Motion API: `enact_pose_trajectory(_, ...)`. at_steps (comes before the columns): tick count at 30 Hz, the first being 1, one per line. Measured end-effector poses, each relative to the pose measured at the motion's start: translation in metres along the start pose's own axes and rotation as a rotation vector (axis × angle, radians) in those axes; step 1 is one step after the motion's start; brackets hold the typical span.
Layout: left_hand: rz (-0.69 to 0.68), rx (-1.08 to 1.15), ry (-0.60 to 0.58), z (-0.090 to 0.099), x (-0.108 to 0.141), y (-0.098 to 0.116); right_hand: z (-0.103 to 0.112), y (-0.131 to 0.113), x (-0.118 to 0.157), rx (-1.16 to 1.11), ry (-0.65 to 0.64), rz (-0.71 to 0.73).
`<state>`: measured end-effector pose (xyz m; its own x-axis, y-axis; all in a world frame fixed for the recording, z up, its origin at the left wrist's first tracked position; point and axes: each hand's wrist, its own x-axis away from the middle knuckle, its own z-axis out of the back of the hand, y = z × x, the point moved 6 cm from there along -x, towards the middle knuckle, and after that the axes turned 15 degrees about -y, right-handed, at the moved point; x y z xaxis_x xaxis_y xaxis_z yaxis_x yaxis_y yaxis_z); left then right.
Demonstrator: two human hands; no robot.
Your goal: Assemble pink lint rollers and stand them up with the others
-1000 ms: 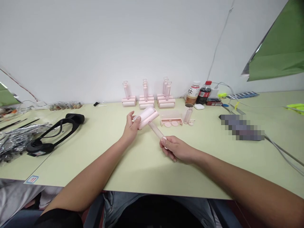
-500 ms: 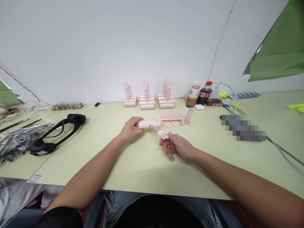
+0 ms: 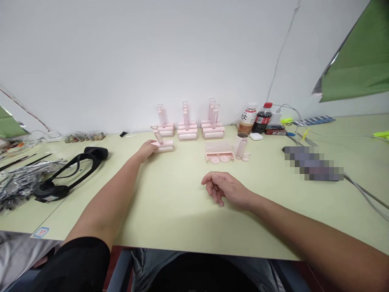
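My left hand [image 3: 148, 150] grips the left end of a pink lint roller [image 3: 165, 147], whose handle stands upright in front of the back row. Over the table's middle, my right hand [image 3: 223, 187] is loosely curled with fingers apart and holds nothing. Several similar pink rollers with upright handles [image 3: 187, 134] stand along the wall. An open pink case [image 3: 219, 157] with round discs lies beyond my right hand. Beside it are a clear pink tube [image 3: 241, 149] and a small pink ring piece [image 3: 246, 157].
Two drink bottles [image 3: 247, 119], a white case [image 3: 256, 137] and cables are at the back right. A blurred dark object [image 3: 313, 164] lies on the right. A black headset [image 3: 71, 172] and plastic-wrapped items [image 3: 27, 178] lie left on the table [image 3: 170, 211].
My left hand has moved left and back with the roller, whose handle now points up. My right hand has let go of the handle's loop and stayed nearly in place.
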<state>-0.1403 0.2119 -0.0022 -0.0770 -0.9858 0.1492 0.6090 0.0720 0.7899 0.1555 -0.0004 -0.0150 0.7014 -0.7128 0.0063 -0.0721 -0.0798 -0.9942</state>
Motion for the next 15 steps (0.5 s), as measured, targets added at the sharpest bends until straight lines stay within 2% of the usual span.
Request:
enact_pose_trajectory(7,0.109,-0.141,0.169,0.006,-0.046,0.001,0.002,0.001,0.002,0.048,0.045,-0.023)
enact_pose_trajectory(11,0.150,-0.188,0.272,0.002,-0.055,0.005,0.001,0.003,0.004,0.055,0.048,-0.054)
enact_pose_trajectory(15,0.094,-0.167,0.332,-0.004,-0.054,0.008,0.000,0.002,0.005,0.079,0.056,-0.069)
